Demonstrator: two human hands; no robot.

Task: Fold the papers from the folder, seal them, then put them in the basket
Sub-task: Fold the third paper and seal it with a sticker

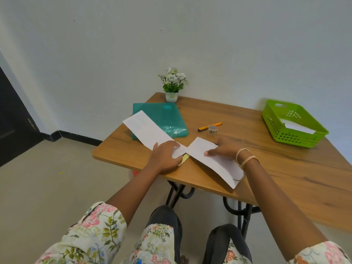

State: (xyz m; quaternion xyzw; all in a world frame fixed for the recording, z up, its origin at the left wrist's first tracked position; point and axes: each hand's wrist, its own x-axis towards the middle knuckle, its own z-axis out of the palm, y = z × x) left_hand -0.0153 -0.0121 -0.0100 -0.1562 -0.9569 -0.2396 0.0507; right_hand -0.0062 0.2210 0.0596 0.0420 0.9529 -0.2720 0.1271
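A single wide-angle view from the person's head looks forward and steeply down over both forearms onto a wooden table (266, 155) set against a pale wall (190, 44). It sits close above the table's near edge, taking in the knees below. Straight lines bow toward the edges. No second view shares the scene.

wall (209, 35): plain white, evenly lit | floor (47, 187): beige | skirting (76, 137): black | door (13, 121): dark, far left | table (285, 168): wooden top, black metal legs
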